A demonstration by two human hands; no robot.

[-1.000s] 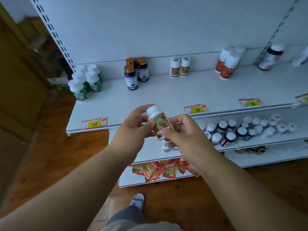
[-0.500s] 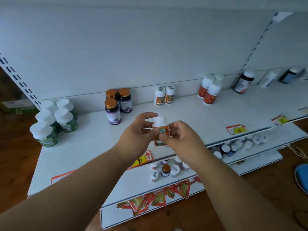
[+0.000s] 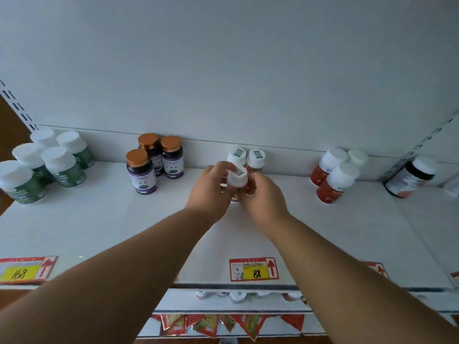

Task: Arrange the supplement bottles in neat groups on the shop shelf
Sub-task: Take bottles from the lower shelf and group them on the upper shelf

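head view: both hands grip one white-capped orange bottle [image 3: 238, 175] over the far middle of the white shelf [image 3: 99, 219]. left hand [image 3: 211, 188] has its fingers curled round the left side of the bottle; right hand [image 3: 263, 194] has its fingers curled round the right side. the held bottle sits just in front of two matching bottles [image 3: 247, 158] against the back panel [image 3: 223, 70].

count on the shelf: five green bottles [image 3: 44, 165] at far left, three purple bottles with copper caps [image 3: 155, 162] left of centre, three red bottles [image 3: 335, 173] at right, one dark bottle [image 3: 409, 178] at far right.

bare shelf lies between the groups and along the near edge, which carries price tags marked 168 [image 3: 23, 270] and 88 [image 3: 253, 269]. lower shelves hold more bottles and red packets [image 3: 211, 324].
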